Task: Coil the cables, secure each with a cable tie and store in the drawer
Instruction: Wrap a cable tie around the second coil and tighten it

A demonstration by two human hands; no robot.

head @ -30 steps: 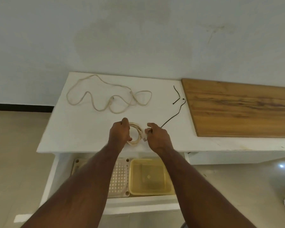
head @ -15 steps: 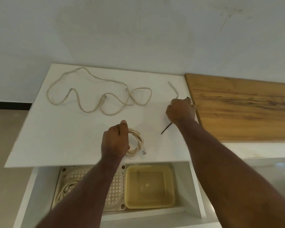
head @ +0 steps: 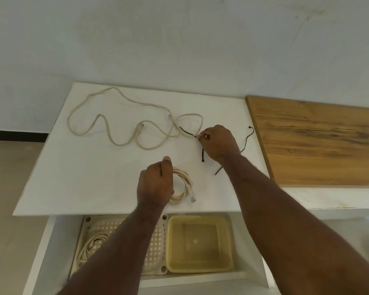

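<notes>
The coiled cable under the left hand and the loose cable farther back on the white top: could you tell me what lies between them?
In the head view, only bare white tabletop separates the coiled cable from the loose cable.

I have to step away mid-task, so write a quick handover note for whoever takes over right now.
Left hand grips the coiled cable on the white table. Right hand pinches a black cable tie; a second tie lies beside it.
Done: one coiled cable sits in the perforated tray in the open drawer.
Left: tie the held coil and store it; then coil, tie and store the loose cable.
</notes>
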